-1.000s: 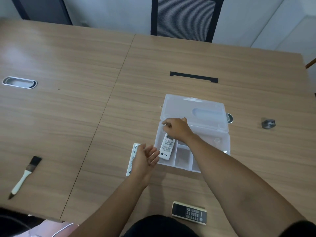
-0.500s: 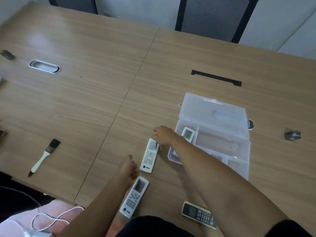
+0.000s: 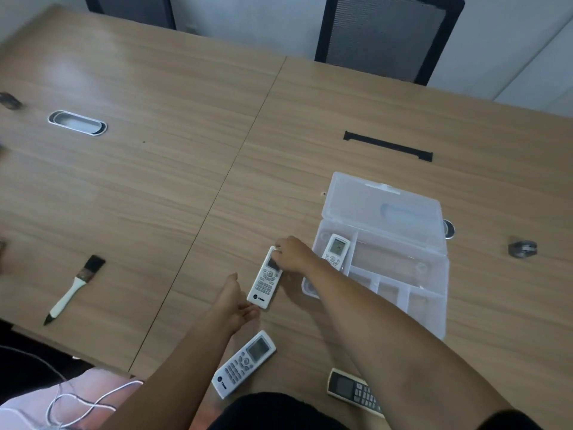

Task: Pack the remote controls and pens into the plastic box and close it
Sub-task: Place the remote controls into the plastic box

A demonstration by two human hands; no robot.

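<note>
A clear plastic box (image 3: 431, 293) stands open on the table, its lid (image 3: 384, 206) laid back. One white remote (image 3: 336, 249) lies in its left compartment. My right hand (image 3: 293, 254) grips the top of a second white remote (image 3: 263, 285) on the table just left of the box. My left hand (image 3: 234, 301), fingers loosely apart, sits beside that remote's lower end and holds nothing. A third white remote (image 3: 243, 364) lies near the table's front edge. A dark-faced cream remote (image 3: 353, 391) lies to its right. No pens are visible.
A paintbrush (image 3: 74, 288) lies at the left front. A metal cable port (image 3: 77, 122) is set in the far left table. A black cable slot (image 3: 387, 146) lies behind the box. A small metal object (image 3: 522, 248) sits to the right. An office chair (image 3: 387, 35) stands behind.
My right hand left the remote in the box and moved left onto the remote beside it. My left hand stayed low by that remote. The camera view shifted left.
</note>
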